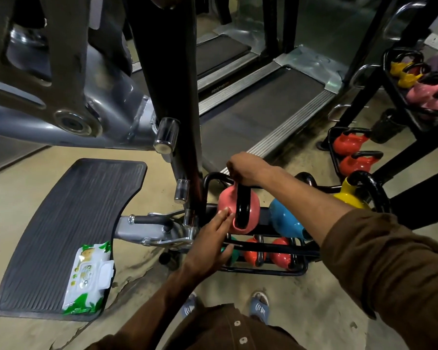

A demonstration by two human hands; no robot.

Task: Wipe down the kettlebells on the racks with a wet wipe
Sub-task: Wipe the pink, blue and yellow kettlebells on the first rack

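Observation:
My right hand [248, 166] grips the top of the black handle of a pink kettlebell [226, 202], which hangs above the upper tier of a low black rack [266, 270]. Straight fingers of my left hand [213, 234] touch the pink bell's left side; no wipe shows in either hand. Beside it on the rack sit a blue kettlebell [285, 221] and a yellow kettlebell [349, 197]. Red kettlebells [280, 251] and a green kettlebell [232, 252] fill the lower tier. A wet wipe pack [87, 276], its lid flipped open, lies on a black footplate [61, 223].
A second rack [410, 97] at the right holds yellow, pink and red kettlebells. A grey machine frame [74, 102] and a black upright post [175, 97] stand close on the left. Treadmill belts [263, 104] lie behind. My sandalled feet [259, 303] stand just before the low rack.

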